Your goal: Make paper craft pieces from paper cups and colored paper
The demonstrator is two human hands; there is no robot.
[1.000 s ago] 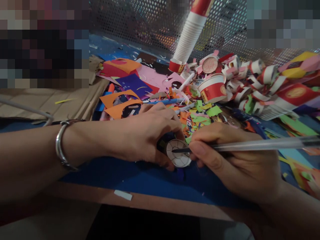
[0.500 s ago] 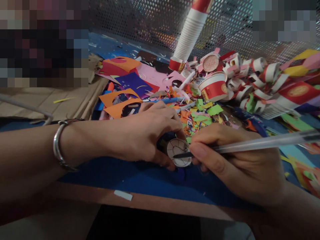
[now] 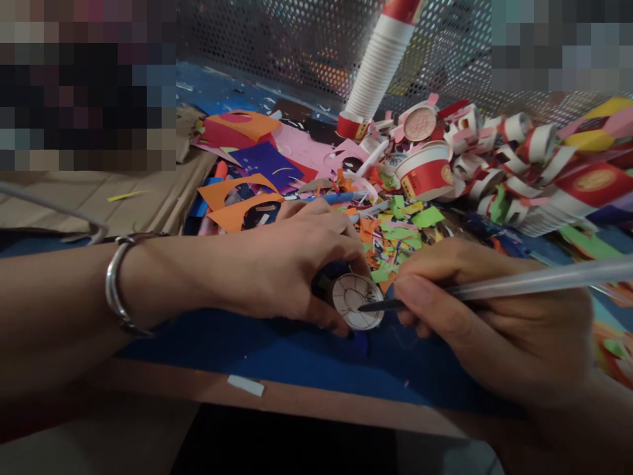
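Note:
My left hand [image 3: 311, 260] curves around a small round white paper disc [image 3: 350, 293], thumb and fingers at its edge. It resembles a paper cup's bottom; its sides are mostly hidden. Dark lines on its face form an inner ring with spokes, and denser strokes show at the upper right. In my right hand [image 3: 475, 316], a clear-barrelled pen [image 3: 524, 280] is pinched between thumb and fingers. Its dark tip lies over the disc's face; whether it touches I cannot tell.
Colourful paper scraps [image 3: 395, 234] lie just beyond my hands. Behind them are cut paper cups [image 3: 430, 175] and a tall stack of cups [image 3: 378, 66] before a perforated metal screen [image 3: 297, 39]. Cardboard [image 3: 148, 198] lies at the left, and the blue table [image 3: 208, 343] has a brown front edge.
My right hand and the pen have shifted to the right, so the tip sits further right on the disc and more of the drawn lines show. My left hand has stayed nearly still.

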